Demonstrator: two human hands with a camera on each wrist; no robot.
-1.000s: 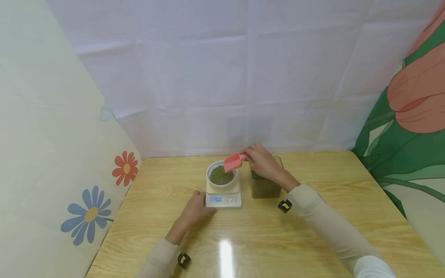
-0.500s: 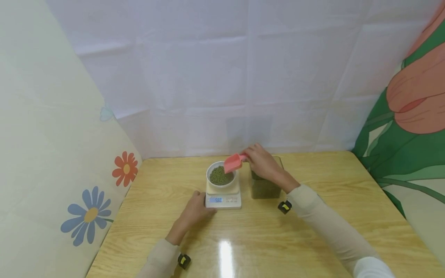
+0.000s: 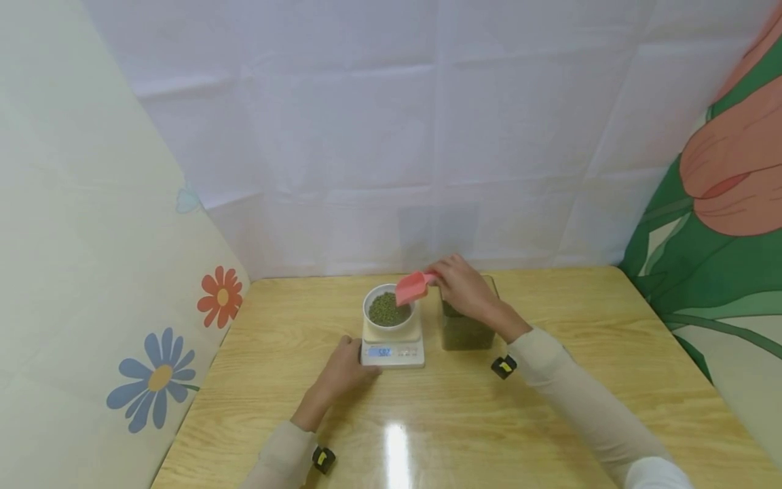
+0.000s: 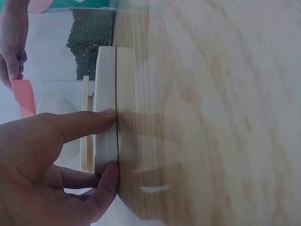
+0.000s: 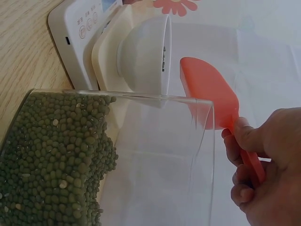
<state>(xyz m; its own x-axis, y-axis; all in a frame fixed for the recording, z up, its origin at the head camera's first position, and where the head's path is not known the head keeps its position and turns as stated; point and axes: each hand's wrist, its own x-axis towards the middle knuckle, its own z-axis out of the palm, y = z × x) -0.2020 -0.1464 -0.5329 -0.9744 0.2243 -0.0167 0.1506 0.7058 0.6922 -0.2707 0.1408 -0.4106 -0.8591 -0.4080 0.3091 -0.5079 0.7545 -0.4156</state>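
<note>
In the head view my right hand (image 3: 466, 288) grips the handle of a pinkish-red scoop (image 3: 412, 288), its blade tilted down over the right rim of a white bowl (image 3: 366, 319). Green mung beans (image 3: 387, 310) lie in the bowl, which stands on a white kitchen scale (image 3: 409, 354) with a lit display. My left hand (image 3: 343, 367) holds the scale's front left corner; the left wrist view shows the thumb on its front edge and a curled finger (image 4: 108, 186) at the corner. Close by the scale, a clear container (image 5: 160, 188) holds more mung beans (image 5: 51, 155).
Beneath everything is a wood-grain table (image 3: 464, 421). A white cloth backdrop (image 3: 342, 136) rises at its far edge. Flower-patterned panels (image 3: 146, 272) flank it on both sides. A black wrist camera (image 3: 504, 367) hangs under the right sleeve.
The scoop and my right hand have shifted slightly right. The scale's displayed number has gone up from about 560 to the 580s. My left hand has stayed in place.
</note>
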